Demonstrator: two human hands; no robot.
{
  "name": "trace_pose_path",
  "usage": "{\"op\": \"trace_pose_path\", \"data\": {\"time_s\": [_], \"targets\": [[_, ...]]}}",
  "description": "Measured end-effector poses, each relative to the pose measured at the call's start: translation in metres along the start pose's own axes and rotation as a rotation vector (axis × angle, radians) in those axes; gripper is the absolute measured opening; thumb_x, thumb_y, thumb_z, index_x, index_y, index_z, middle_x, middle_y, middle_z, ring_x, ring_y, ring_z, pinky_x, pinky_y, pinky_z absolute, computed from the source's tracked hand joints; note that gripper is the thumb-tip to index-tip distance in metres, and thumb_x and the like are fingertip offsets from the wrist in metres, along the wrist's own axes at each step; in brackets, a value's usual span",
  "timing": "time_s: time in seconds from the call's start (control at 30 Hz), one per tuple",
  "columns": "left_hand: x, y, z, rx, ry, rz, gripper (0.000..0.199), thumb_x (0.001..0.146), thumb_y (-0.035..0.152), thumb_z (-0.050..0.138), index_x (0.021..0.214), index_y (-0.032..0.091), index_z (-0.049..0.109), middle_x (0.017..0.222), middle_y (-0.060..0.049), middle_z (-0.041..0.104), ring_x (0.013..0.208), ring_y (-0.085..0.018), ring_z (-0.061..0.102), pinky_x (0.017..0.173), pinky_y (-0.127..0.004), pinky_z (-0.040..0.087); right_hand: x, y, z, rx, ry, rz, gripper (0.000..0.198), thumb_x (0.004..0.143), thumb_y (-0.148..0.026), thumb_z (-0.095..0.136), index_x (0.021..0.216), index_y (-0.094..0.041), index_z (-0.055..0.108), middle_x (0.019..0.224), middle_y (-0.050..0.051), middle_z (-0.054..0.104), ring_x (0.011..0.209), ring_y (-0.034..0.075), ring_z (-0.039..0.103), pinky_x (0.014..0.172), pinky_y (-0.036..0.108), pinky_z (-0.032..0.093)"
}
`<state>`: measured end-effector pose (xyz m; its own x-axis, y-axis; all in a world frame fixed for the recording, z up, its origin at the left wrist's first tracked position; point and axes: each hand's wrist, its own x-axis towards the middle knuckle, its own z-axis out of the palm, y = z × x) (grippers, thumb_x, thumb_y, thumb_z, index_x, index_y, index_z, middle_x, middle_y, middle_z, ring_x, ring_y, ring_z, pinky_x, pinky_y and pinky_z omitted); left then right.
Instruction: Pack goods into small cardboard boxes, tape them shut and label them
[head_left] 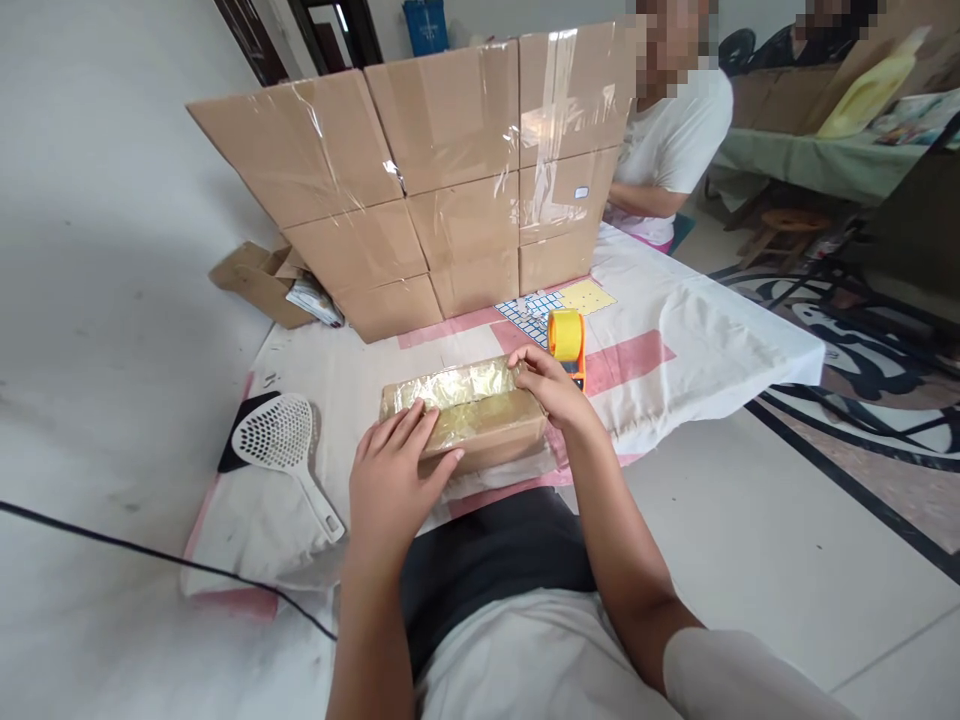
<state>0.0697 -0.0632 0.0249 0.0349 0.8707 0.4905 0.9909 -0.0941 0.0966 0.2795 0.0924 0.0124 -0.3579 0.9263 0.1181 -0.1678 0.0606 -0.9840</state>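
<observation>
A small cardboard box (487,455) lies on the table in front of me, with shiny clear tape (474,384) across its top. My left hand (397,455) rests on the box's left end, fingers stretched over the top and thumb along the near side. At the far right corner, my right hand (551,385) has its bent fingers and thumb closed on the box edge. Just beyond that hand stands a tape dispenser (566,340) with a yellow roll and orange frame, partly hidden by the hand.
Stacked cardboard boxes (465,225) form a wall at the back. A white slotted scoop (277,435) lies at left on the cloth-covered table (720,320). An open carton (259,285) sits at the back left. Another person (667,140) is behind the stack.
</observation>
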Motion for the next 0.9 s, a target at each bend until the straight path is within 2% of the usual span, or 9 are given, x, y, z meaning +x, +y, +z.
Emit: {"op": "trace_pose_path", "data": {"time_s": [0.13, 0.2, 0.27, 0.37, 0.43, 0.5, 0.57, 0.73, 0.9], "targets": [[-0.002, 0.000, 0.002, -0.016, 0.033, -0.017, 0.049, 0.094, 0.050, 0.063, 0.134, 0.022, 0.067, 0.144, -0.008, 0.066, 0.129, -0.033, 0.062, 0.112, -0.050, 0.042, 0.001, 0.002, 0.002, 0.017, 0.001, 0.011, 0.026, 0.065, -0.021, 0.059, 0.091, -0.024, 0.063, 0.079, -0.004, 0.053, 0.069, 0.014, 0.045, 0.062, 0.027, 0.034], [-0.003, -0.001, 0.003, -0.020, 0.050, -0.032, 0.048, 0.093, 0.050, 0.064, 0.133, 0.023, 0.067, 0.144, -0.007, 0.066, 0.130, -0.033, 0.061, 0.114, -0.049, 0.039, -0.002, 0.006, 0.005, 0.046, 0.073, -0.032, 0.032, 0.067, -0.023, 0.063, 0.099, -0.025, 0.064, 0.092, -0.001, 0.061, 0.081, 0.017, 0.055, 0.072, 0.029, 0.042], [-0.003, -0.002, 0.004, -0.025, 0.065, -0.052, 0.047, 0.093, 0.051, 0.065, 0.133, 0.026, 0.066, 0.143, -0.006, 0.067, 0.131, -0.032, 0.061, 0.116, -0.050, 0.035, -0.007, 0.012, 0.003, 0.051, 0.255, -0.146, 0.031, 0.073, -0.029, 0.066, 0.104, -0.026, 0.063, 0.105, 0.003, 0.064, 0.097, 0.020, 0.060, 0.086, 0.034, 0.048], [-0.002, -0.004, 0.007, -0.054, 0.125, -0.068, 0.045, 0.091, 0.053, 0.068, 0.129, 0.030, 0.067, 0.141, -0.005, 0.068, 0.131, -0.031, 0.062, 0.117, -0.049, 0.033, -0.011, 0.022, -0.014, -0.084, 0.646, -0.351, 0.024, 0.084, -0.036, 0.062, 0.106, -0.027, 0.059, 0.116, 0.006, 0.061, 0.115, 0.023, 0.058, 0.103, 0.041, 0.046], [-0.001, -0.005, 0.012, -0.076, 0.183, -0.071, 0.043, 0.090, 0.054, 0.070, 0.125, 0.030, 0.069, 0.140, -0.005, 0.069, 0.131, -0.031, 0.062, 0.114, -0.048, 0.037, -0.009, 0.030, -0.033, -0.214, 0.810, -0.365, 0.035, 0.084, -0.038, 0.065, 0.116, -0.027, 0.055, 0.125, 0.008, 0.056, 0.126, 0.025, 0.054, 0.108, 0.044, 0.044], [0.001, -0.003, 0.018, -0.087, 0.234, -0.081, 0.042, 0.089, 0.054, 0.070, 0.122, 0.029, 0.071, 0.138, -0.006, 0.070, 0.132, -0.032, 0.061, 0.112, -0.047, 0.039, -0.002, 0.038, -0.053, -0.251, 0.791, -0.246, 0.058, 0.078, -0.040, 0.072, 0.130, -0.026, 0.048, 0.130, 0.011, 0.052, 0.127, 0.028, 0.054, 0.106, 0.047, 0.047], [0.002, 0.000, 0.024, -0.088, 0.271, -0.104, 0.041, 0.089, 0.054, 0.070, 0.123, 0.030, 0.071, 0.136, -0.006, 0.071, 0.134, -0.033, 0.060, 0.112, -0.048, 0.038, 0.008, 0.048, -0.067, -0.232, 0.670, -0.119, 0.073, 0.073, -0.041, 0.077, 0.135, -0.024, 0.043, 0.127, 0.012, 0.055, 0.119, 0.029, 0.059, 0.101, 0.048, 0.050], [0.010, -0.003, 0.034, -0.091, 0.304, -0.161, 0.041, 0.090, 0.052, 0.070, 0.124, 0.030, 0.071, 0.138, -0.008, 0.070, 0.138, -0.034, 0.056, 0.115, -0.051, 0.035, 0.024, 0.071, -0.073, -0.329, 0.551, -0.129, 0.059, 0.070, -0.034, 0.078, 0.120, -0.023, 0.049, 0.114, 0.006, 0.062, 0.106, 0.025, 0.061, 0.095, 0.043, 0.052], [0.024, -0.032, 0.044, -0.134, 0.319, -0.216, 0.047, 0.088, 0.056, 0.070, 0.125, 0.028, 0.072, 0.140, -0.009, 0.068, 0.140, -0.035, 0.052, 0.118, -0.051, 0.033, 0.025, 0.076, -0.072, -0.368, 0.537, -0.130, 0.056, 0.067, -0.030, 0.076, 0.116, -0.024, 0.049, 0.108, 0.004, 0.061, 0.099, 0.023, 0.058, 0.087, 0.038, 0.052]]}}
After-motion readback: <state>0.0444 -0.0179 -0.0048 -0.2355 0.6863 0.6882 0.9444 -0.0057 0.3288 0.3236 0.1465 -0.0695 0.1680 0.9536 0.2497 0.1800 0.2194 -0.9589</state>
